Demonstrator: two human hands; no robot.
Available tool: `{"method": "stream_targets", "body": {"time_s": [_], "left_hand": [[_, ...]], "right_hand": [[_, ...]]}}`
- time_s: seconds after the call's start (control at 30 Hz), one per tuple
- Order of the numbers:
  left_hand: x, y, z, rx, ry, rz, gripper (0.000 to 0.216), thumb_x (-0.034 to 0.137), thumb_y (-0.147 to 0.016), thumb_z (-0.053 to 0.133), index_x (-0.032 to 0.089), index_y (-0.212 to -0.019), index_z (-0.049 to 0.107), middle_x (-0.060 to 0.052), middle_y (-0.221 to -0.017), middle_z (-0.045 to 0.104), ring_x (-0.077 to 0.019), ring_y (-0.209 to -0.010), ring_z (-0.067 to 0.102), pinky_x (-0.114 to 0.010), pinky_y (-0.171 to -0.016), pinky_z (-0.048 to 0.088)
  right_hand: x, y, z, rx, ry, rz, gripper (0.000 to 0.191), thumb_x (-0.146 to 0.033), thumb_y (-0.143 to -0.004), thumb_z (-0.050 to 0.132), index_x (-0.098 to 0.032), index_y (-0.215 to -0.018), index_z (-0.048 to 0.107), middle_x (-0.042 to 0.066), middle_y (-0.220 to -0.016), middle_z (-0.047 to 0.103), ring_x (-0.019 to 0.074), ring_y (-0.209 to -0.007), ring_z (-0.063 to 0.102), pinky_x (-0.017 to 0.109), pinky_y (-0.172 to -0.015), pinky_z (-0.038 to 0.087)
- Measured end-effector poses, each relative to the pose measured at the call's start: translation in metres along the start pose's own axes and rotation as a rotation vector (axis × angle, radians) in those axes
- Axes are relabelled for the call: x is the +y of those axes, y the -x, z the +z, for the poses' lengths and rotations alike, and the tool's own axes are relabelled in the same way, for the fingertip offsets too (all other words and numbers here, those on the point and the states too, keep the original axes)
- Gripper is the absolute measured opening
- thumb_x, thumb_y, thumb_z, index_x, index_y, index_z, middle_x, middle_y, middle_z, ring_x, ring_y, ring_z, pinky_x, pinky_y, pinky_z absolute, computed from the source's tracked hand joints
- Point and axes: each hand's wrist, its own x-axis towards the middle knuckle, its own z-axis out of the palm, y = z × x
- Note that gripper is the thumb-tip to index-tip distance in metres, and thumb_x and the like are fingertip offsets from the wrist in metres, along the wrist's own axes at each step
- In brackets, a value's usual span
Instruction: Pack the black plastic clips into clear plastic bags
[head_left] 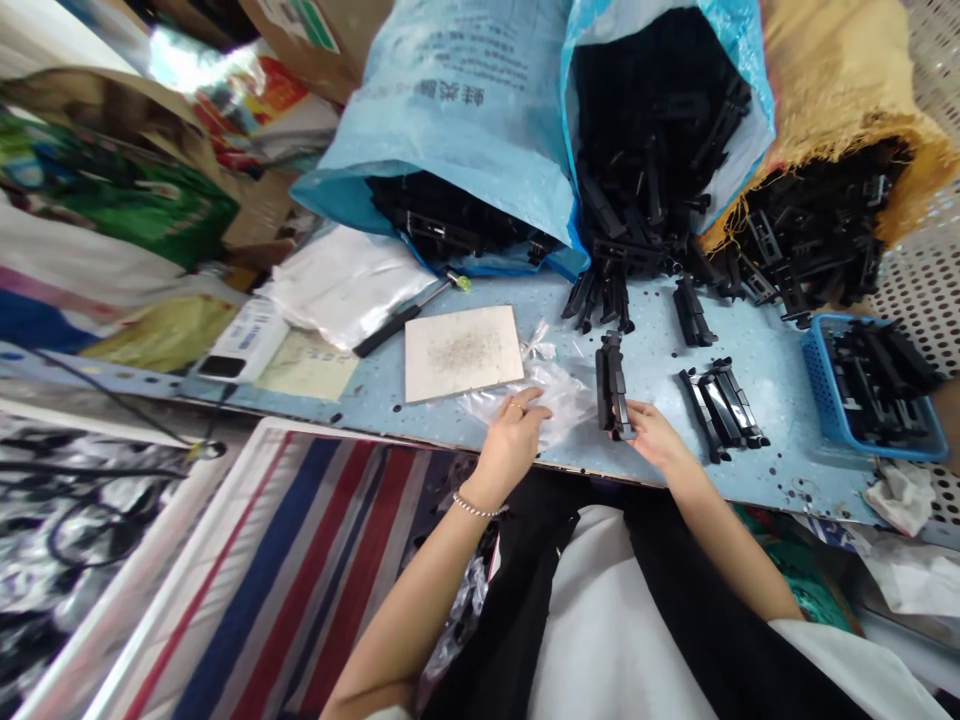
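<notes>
My left hand (514,430) rests on a clear plastic bag (551,392) lying on the light blue table (660,440), with its fingers curled and pressing the film down. My right hand (651,430) pinches the near end of a small stack of long black plastic parts (611,385) that lies beside the bag. A second bundle of black parts (721,400) lies just right of my right hand. Farther back, more black parts (604,295) spill out onto the table.
Two blue woven sacks (465,110) and a tan burlap sack (832,110) full of black parts stand at the back. A blue basket (817,385) with parts sits at right. A white board (461,350), a hammer (405,315) and white bags (341,280) lie left.
</notes>
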Motion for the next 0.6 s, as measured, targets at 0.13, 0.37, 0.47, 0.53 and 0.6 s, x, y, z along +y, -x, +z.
{"method": "stream_targets", "body": {"time_s": [0.13,0.37,0.47,0.53,0.6], "left_hand": [[0.006,-0.004,0.012,-0.080,-0.039,0.017,0.041,0.008,-0.089,0.044,0.019,-0.123,0.065,-0.013,-0.131,0.062,-0.0238,-0.121,0.060,-0.042,-0.105,0.050],[0.016,0.000,0.012,-0.176,-0.014,0.044,0.066,-0.001,-0.082,0.043,0.017,-0.146,0.044,-0.018,-0.147,0.047,-0.0269,-0.137,0.049,-0.043,-0.108,0.049],[0.033,0.012,0.017,-0.233,-0.060,0.126,0.070,0.001,-0.087,0.040,0.018,-0.154,0.030,-0.018,-0.154,0.039,-0.0278,-0.144,0.041,-0.044,-0.112,0.047],[0.047,0.019,0.027,-0.317,-0.027,0.221,0.077,-0.002,-0.085,0.037,0.020,-0.157,0.021,-0.017,-0.158,0.034,-0.0265,-0.146,0.037,-0.043,-0.113,0.045],[0.059,0.023,0.032,-0.386,0.028,0.276,0.081,-0.004,-0.082,0.037,0.021,-0.157,0.020,-0.016,-0.158,0.035,-0.0256,-0.145,0.039,-0.042,-0.114,0.045]], "right_hand": [[-0.003,0.043,-0.005,-0.151,-0.035,0.095,0.035,-0.047,-0.072,0.080,-0.016,-0.085,0.074,0.005,-0.068,0.070,0.0149,-0.058,0.062,0.024,-0.050,0.046],[0.028,0.074,-0.003,-0.306,-0.301,0.446,0.030,-0.035,-0.078,0.077,-0.011,-0.093,0.070,0.012,-0.092,0.074,0.0101,-0.061,0.063,0.014,-0.041,0.042],[0.039,0.050,0.004,-0.175,-0.266,0.328,0.022,-0.032,-0.080,0.076,-0.014,-0.088,0.067,0.007,-0.081,0.072,0.0106,-0.063,0.063,0.014,-0.041,0.041],[0.044,0.038,0.012,-0.061,-0.168,0.170,0.022,-0.034,-0.078,0.078,-0.016,-0.077,0.064,0.002,-0.065,0.065,0.0102,-0.054,0.058,0.016,-0.041,0.041],[0.045,0.037,0.023,0.023,-0.008,0.024,0.023,-0.038,-0.080,0.075,-0.017,-0.077,0.066,-0.001,-0.061,0.062,0.0094,-0.050,0.055,0.018,-0.044,0.044]]}}
